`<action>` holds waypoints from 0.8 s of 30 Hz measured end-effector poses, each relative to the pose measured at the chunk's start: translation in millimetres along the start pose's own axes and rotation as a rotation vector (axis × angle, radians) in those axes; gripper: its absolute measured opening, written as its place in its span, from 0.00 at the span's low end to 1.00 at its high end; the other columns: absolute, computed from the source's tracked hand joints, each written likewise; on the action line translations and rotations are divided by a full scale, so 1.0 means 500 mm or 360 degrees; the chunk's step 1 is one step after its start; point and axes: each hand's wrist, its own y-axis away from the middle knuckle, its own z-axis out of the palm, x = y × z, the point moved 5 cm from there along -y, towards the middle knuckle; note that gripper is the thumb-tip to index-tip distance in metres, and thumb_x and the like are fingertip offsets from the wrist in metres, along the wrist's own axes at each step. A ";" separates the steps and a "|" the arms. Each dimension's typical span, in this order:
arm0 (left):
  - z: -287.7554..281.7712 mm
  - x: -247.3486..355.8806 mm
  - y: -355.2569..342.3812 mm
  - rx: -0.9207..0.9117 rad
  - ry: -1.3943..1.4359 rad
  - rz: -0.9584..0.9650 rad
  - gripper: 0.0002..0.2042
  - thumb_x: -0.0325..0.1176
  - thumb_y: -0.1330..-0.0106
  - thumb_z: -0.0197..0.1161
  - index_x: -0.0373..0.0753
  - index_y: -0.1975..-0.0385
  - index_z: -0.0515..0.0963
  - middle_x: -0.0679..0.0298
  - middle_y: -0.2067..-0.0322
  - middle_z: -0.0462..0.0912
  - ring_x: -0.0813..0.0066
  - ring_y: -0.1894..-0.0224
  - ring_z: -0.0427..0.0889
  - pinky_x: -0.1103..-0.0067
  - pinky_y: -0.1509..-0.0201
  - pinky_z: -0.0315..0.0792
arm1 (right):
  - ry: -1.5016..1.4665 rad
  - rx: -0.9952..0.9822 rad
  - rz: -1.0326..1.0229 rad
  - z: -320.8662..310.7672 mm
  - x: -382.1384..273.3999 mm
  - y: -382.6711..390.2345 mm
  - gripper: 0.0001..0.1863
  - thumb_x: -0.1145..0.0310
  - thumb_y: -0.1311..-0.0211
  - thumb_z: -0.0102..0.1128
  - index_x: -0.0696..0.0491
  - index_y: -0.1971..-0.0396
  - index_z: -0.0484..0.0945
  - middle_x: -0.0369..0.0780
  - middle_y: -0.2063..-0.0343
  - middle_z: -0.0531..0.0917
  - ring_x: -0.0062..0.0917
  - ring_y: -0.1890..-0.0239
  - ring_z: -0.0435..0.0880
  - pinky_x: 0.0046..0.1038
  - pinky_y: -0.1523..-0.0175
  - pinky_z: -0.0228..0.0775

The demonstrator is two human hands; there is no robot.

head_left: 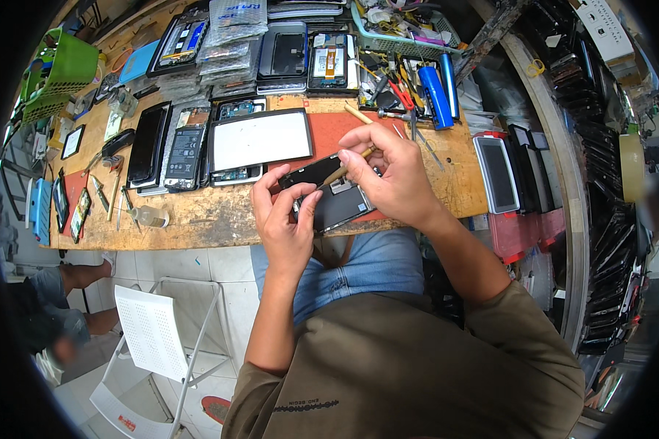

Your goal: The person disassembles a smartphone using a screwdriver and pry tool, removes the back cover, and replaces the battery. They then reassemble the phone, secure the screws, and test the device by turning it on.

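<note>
A disassembled phone (338, 208) with a dark body lies over a red mat (331, 130) near the bench's front edge. My left hand (282, 219) is closed around the phone's left side, thumb and fingers curled at its edge. A thin black panel (313, 173) stands tilted at the phone's far left part; I cannot tell whether it is attached. My right hand (388, 172) pinches a brown, tapered wooden stick (335, 175), its tip down at the phone between both hands. My fingers hide part of the stick and the phone's right edge.
A white-backed panel (260, 139) rests on opened devices left of the mat. Phones, a battery (185, 154) and wrapped stacks (231, 44) crowd the wooden bench. Pliers (401, 95), a blue cylinder (436, 97) and a tool basket (410, 44) stand far right. A white chair (150, 333) is at left.
</note>
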 end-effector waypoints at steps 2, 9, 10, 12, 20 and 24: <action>0.000 0.001 0.000 0.0001 -0.0005 0.0007 0.06 0.25 0.38 0.76 0.37 0.63 0.88 0.54 0.44 0.78 0.61 0.43 0.79 0.70 0.42 0.73 | -0.0004 0.0004 -0.0004 -0.001 0.000 0.000 0.06 0.76 0.29 0.66 0.61 0.58 0.81 0.37 0.72 0.86 0.12 0.73 0.85 0.19 0.71 0.75; 0.000 0.002 -0.002 0.0031 0.0031 -0.0001 0.07 0.26 0.41 0.78 0.38 0.64 0.88 0.54 0.45 0.80 0.57 0.43 0.78 0.68 0.44 0.73 | -0.0012 0.0012 -0.0011 0.000 0.000 -0.001 0.06 0.76 0.30 0.66 0.61 0.57 0.81 0.37 0.71 0.87 0.13 0.73 0.85 0.20 0.70 0.76; 0.000 0.002 -0.003 0.0033 0.0033 0.0005 0.07 0.25 0.41 0.77 0.38 0.64 0.88 0.54 0.45 0.80 0.57 0.43 0.78 0.68 0.44 0.73 | -0.0015 0.0015 -0.0002 0.000 0.000 -0.001 0.06 0.76 0.30 0.66 0.61 0.57 0.81 0.37 0.71 0.87 0.13 0.72 0.85 0.20 0.70 0.76; 0.000 0.002 -0.003 0.0032 0.0031 0.0004 0.07 0.25 0.41 0.77 0.38 0.64 0.88 0.54 0.46 0.80 0.57 0.43 0.78 0.68 0.44 0.74 | -0.0011 0.0024 -0.0020 -0.001 -0.002 0.000 0.06 0.76 0.29 0.66 0.61 0.57 0.81 0.37 0.71 0.87 0.13 0.72 0.85 0.20 0.70 0.76; 0.001 0.000 -0.002 0.0040 0.0051 0.0003 0.07 0.26 0.40 0.77 0.38 0.64 0.89 0.55 0.46 0.79 0.57 0.43 0.78 0.68 0.45 0.74 | 0.0029 0.0019 -0.0035 -0.004 -0.005 0.000 0.06 0.76 0.30 0.66 0.60 0.58 0.81 0.38 0.70 0.87 0.15 0.72 0.86 0.21 0.69 0.77; 0.000 -0.001 -0.002 0.0031 0.0062 -0.0012 0.07 0.26 0.40 0.78 0.38 0.63 0.89 0.55 0.46 0.79 0.57 0.43 0.78 0.68 0.44 0.74 | 0.0012 0.0009 -0.0032 -0.001 -0.003 0.000 0.06 0.76 0.30 0.66 0.60 0.58 0.82 0.39 0.70 0.88 0.16 0.72 0.87 0.21 0.69 0.78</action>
